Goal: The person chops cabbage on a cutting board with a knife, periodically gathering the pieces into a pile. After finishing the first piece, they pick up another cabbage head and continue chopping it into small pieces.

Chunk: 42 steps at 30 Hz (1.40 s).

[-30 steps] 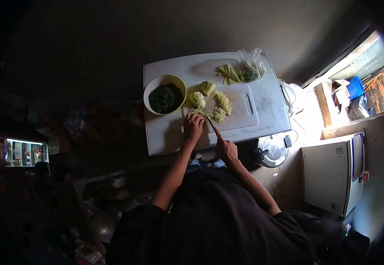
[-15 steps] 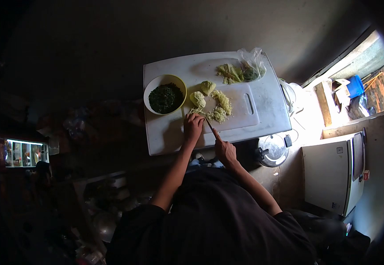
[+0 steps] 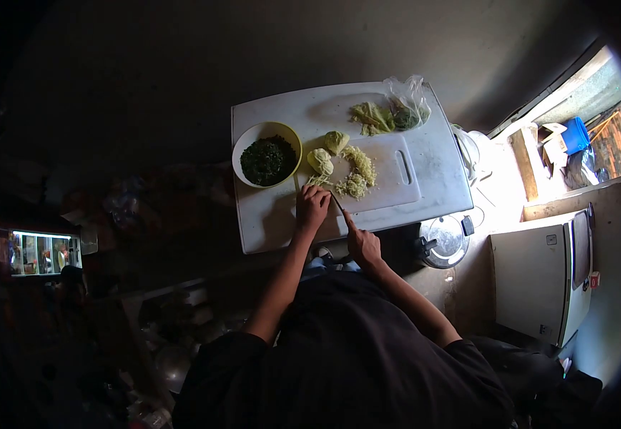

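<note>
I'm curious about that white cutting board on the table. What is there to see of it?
The white cutting board looks like plastic: a flat slab with a slot-shaped opening near its right end. It lies flat on the table. Pale shredded vegetable curves across its middle, and two larger chunks sit towards its far left. The left hand and the knife are at its near left part, partly hiding it; whether the blade touches it is unclear.

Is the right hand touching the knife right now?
Touching. The head view shows the right hand wrapped around the near end of the knife.
</note>
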{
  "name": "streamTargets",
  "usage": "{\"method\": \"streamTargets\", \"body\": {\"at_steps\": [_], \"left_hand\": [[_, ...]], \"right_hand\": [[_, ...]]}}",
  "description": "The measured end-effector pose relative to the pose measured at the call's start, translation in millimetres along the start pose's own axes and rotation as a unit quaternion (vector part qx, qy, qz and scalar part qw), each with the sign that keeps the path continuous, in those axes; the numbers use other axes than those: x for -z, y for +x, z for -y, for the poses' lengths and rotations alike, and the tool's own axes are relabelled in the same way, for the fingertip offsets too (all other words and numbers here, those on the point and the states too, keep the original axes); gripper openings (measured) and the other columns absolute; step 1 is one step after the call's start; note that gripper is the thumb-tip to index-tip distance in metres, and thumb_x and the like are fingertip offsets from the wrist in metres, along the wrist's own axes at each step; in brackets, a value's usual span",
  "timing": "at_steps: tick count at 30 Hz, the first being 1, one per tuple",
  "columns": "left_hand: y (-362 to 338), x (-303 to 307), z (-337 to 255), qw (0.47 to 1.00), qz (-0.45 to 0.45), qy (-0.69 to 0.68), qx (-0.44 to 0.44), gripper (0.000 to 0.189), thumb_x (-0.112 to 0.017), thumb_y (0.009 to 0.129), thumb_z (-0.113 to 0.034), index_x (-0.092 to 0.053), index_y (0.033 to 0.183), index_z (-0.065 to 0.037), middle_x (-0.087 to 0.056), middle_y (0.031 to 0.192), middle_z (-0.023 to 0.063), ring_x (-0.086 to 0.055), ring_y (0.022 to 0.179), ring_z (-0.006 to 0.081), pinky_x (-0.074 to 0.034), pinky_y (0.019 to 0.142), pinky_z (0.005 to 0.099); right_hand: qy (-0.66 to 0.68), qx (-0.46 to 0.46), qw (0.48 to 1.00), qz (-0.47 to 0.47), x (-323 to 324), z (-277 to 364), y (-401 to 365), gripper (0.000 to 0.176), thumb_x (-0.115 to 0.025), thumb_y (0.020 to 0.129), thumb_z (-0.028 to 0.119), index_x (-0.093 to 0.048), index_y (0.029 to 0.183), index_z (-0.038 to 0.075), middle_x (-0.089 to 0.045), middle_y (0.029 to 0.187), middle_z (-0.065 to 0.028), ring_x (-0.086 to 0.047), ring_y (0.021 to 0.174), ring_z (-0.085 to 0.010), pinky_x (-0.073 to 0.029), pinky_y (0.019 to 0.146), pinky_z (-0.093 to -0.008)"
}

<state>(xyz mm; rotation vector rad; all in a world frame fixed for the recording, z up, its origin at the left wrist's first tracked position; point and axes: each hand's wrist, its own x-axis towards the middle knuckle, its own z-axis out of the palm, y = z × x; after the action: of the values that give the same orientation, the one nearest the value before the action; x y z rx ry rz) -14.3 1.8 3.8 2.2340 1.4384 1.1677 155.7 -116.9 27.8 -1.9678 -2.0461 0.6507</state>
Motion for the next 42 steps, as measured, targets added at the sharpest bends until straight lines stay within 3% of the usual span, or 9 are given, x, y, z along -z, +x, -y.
{"method": "streamTargets", "body": {"at_steps": [9,18,26,30,32,42], "left_hand": [[-0.5,-0.9,-1.9,1.000,-0.001,-0.001,0.023,0.007,-0.074,0.083,-0.010,-0.072,0.087,-0.005,-0.066,0.092,0.0080,-0.059,0.097,0.0312,-0.049,0.087,0.0426],[0.8,-2.0,-9.0,0.999,-0.007,0.037,0.018,0.007,-0.073,0.084,-0.012,-0.072,0.088,-0.006,-0.066,0.092,0.0083,-0.059,0.096,0.0316,-0.047,0.087,0.0440],[1.3,-5.1,-2.7,0.996,-0.003,-0.017,0.088,0.007,-0.075,0.081,-0.009,-0.074,0.087,-0.005,-0.067,0.090,0.0087,-0.059,0.097,0.0315,-0.049,0.087,0.0424],[-0.2,-3.7,-1.6,0.997,0.015,0.000,0.081,0.009,-0.076,0.080,-0.009,-0.075,0.088,-0.005,-0.066,0.091,0.0094,-0.059,0.097,0.0316,-0.050,0.086,0.0425],[-1.6,-5.5,0.6,0.997,0.021,0.014,0.068,0.009,-0.076,0.080,-0.008,-0.075,0.089,-0.005,-0.066,0.092,0.0096,-0.059,0.096,0.0312,-0.050,0.087,0.0424],[-0.2,1.8,0.5,0.998,0.038,0.010,0.047,0.008,-0.074,0.082,-0.011,-0.074,0.088,-0.005,-0.066,0.093,0.0091,-0.059,0.097,0.0324,-0.048,0.091,0.0427]], "right_hand": [[-0.007,0.016,1.000,-0.005,-0.8,-4.4,4.7,0.069,-0.046,0.097,0.018,-0.021,0.160,0.032,-0.068,0.074,-0.0251,-0.068,0.067,-0.0451,-0.051,0.061,-0.0593],[0.011,-0.035,0.999,0.008,13.7,-6.8,5.1,0.059,-0.039,0.102,0.024,-0.025,0.158,0.035,-0.067,0.074,-0.0249,-0.066,0.066,-0.0461,-0.050,0.061,-0.0582],[0.028,-0.001,1.000,0.010,15.9,0.6,-1.6,0.063,-0.043,0.100,0.021,-0.024,0.159,0.032,-0.067,0.071,-0.0233,-0.066,0.065,-0.0455,-0.050,0.059,-0.0576],[0.024,-0.003,1.000,0.010,15.9,2.0,-1.7,0.065,-0.044,0.099,0.019,-0.024,0.159,0.033,-0.067,0.072,-0.0232,-0.066,0.064,-0.0455,-0.050,0.059,-0.0573],[0.020,-0.015,0.999,0.039,19.8,4.0,-3.0,0.072,-0.044,0.095,0.013,-0.020,0.160,0.033,-0.070,0.080,-0.0255,-0.069,0.072,-0.0462,-0.053,0.066,-0.0591],[0.006,-0.002,1.000,0.015,-1.0,0.2,2.0,0.068,-0.046,0.099,0.020,-0.020,0.160,0.032,-0.068,0.073,-0.0238,-0.066,0.065,-0.0462,-0.051,0.060,-0.0592]]}}
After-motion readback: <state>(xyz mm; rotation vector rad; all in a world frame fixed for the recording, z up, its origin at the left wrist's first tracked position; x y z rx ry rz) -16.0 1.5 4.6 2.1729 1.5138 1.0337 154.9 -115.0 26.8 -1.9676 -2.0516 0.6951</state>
